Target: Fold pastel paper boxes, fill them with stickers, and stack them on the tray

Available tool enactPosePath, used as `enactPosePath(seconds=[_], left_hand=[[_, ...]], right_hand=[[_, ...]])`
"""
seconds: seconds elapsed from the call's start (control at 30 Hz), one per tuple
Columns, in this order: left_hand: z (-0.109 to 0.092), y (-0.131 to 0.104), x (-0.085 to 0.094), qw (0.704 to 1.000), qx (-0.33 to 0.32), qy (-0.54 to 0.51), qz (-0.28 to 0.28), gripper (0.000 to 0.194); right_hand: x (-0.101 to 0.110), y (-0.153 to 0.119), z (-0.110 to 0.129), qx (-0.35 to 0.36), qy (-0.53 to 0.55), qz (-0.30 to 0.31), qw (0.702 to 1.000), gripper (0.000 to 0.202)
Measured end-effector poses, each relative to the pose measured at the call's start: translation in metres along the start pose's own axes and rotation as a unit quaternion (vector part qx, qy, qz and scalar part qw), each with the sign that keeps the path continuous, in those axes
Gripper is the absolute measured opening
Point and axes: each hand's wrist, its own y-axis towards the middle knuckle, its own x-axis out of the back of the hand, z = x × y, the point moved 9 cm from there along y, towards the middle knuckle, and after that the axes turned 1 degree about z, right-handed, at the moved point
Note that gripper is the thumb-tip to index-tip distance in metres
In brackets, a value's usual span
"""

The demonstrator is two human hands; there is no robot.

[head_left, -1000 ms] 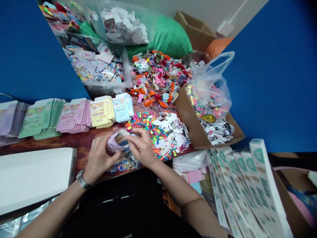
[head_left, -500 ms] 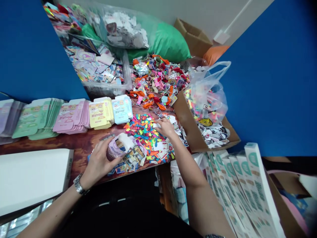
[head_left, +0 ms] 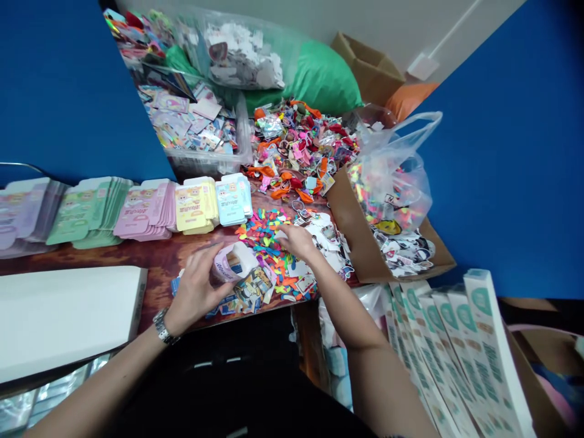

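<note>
My left hand (head_left: pixel 196 286) is wrapped round a small purple paper box (head_left: pixel 224 267), tilted with its open top facing right and up. Inside it some brown and blue pieces show. My right hand (head_left: pixel 298 242) has its fingertips pinched on a small white paper piece (head_left: pixel 280 235), over a heap of bright little pieces (head_left: pixel 262 234) that look like limp balloons. White-edged stickers (head_left: pixel 326 234) lie just right of that hand. Below the box, printed cards (head_left: pixel 253 289) are spread at the table's front edge.
Stacks of flat cartons in purple, green (head_left: pixel 75 213), pink, yellow and blue line the back left. A white box lid (head_left: pixel 68 316) lies at left. Behind are a bin of cards (head_left: pixel 196 121) and mixed trinkets (head_left: pixel 301 146). A cardboard box (head_left: pixel 353 237) stands at right.
My right hand has moved left over the bright pieces, away from the stickers, with the white piece. The purple box has turned, so its opening shows more. The view has shifted slightly.
</note>
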Motion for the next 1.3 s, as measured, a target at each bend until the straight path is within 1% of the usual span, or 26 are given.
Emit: enactPosePath(seconds=[0.07,0.1,0.17,0.23,0.3,0.37,0.43,0.5,0.57,0.63,0.7,0.77,0.83,0.93,1.0,1.07,1.1,1.17,1.2,1.23,1.3], left_hand=[[-0.003,0.0,0.003,1.0,-0.002,0.001,-0.006,0.075],[-0.002,0.0,0.005,1.0,0.005,-0.001,-0.007,0.075],[0.002,-0.001,0.005,1.0,0.023,-0.006,0.0,0.076],[0.005,-0.001,0.003,0.999,0.037,-0.01,0.007,0.077],[0.008,0.002,-0.003,0.999,0.046,-0.014,0.014,0.078],[0.009,0.007,-0.009,0.999,0.049,-0.01,0.016,0.078],[0.009,0.012,-0.015,0.999,0.046,0.006,0.015,0.077],[0.008,0.016,-0.019,0.999,0.038,0.026,0.007,0.076],[0.006,0.018,-0.021,0.999,0.033,0.043,-0.001,0.075],[0.003,0.018,-0.023,0.998,0.026,0.059,-0.003,0.075],[-0.001,0.016,-0.023,0.997,0.017,0.072,-0.006,0.075],[-0.004,0.013,-0.024,0.997,0.008,0.079,-0.009,0.077],[-0.004,0.011,-0.024,0.997,0.008,0.08,-0.01,0.078],[0.002,0.01,-0.025,0.997,0.02,0.072,-0.01,0.078],[0.006,0.012,-0.025,0.998,0.027,0.058,-0.01,0.078],[0.008,0.015,-0.024,0.999,0.031,0.043,-0.007,0.077],[0.009,0.016,-0.024,0.999,0.032,0.037,-0.007,0.077],[0.008,0.017,-0.022,0.999,0.029,0.035,-0.013,0.077],[0.006,0.017,-0.022,0.999,0.023,0.04,-0.015,0.077],[0.004,0.017,-0.023,0.999,0.012,0.048,-0.015,0.077],[0.0,0.018,-0.025,0.998,-0.01,0.059,-0.009,0.077]], right_hand=[[-0.001,0.001,0.006,-0.001,-0.012,-0.007,1.0,0.016],[0.002,0.0,0.008,0.001,-0.016,-0.013,1.0,0.015],[0.013,-0.004,0.011,0.013,-0.016,-0.034,0.999,0.019],[0.028,-0.01,0.014,0.036,0.014,-0.06,0.997,0.02],[0.042,-0.017,0.019,0.066,0.087,-0.076,0.991,0.024],[0.051,-0.024,0.026,0.089,0.184,-0.076,0.976,0.028],[0.057,-0.03,0.037,0.104,0.265,-0.058,0.957,0.03],[0.058,-0.035,0.056,0.126,0.31,-0.028,0.942,0.03],[0.057,-0.041,0.082,0.165,0.291,-0.002,0.942,0.026],[0.053,-0.044,0.104,0.19,0.201,-0.006,0.961,0.019],[0.046,-0.043,0.117,0.176,0.091,-0.025,0.98,0.015],[0.04,-0.04,0.121,0.145,0.038,-0.043,0.988,0.017],[0.037,-0.038,0.124,0.141,0.053,-0.046,0.988,0.019],[0.037,-0.041,0.127,0.173,0.112,-0.049,0.977,0.019],[0.039,-0.046,0.127,0.199,0.143,-0.058,0.968,0.025],[0.041,-0.05,0.124,0.209,0.161,-0.084,0.961,0.035],[0.042,-0.051,0.121,0.207,0.162,-0.103,0.959,0.036],[0.039,-0.053,0.118,0.198,0.142,-0.137,0.96,0.03],[0.036,-0.054,0.12,0.2,0.119,-0.142,0.962,0.025],[0.031,-0.054,0.124,0.206,0.093,-0.137,0.964,0.02],[0.023,-0.055,0.132,0.228,0.057,-0.116,0.965,0.018]])
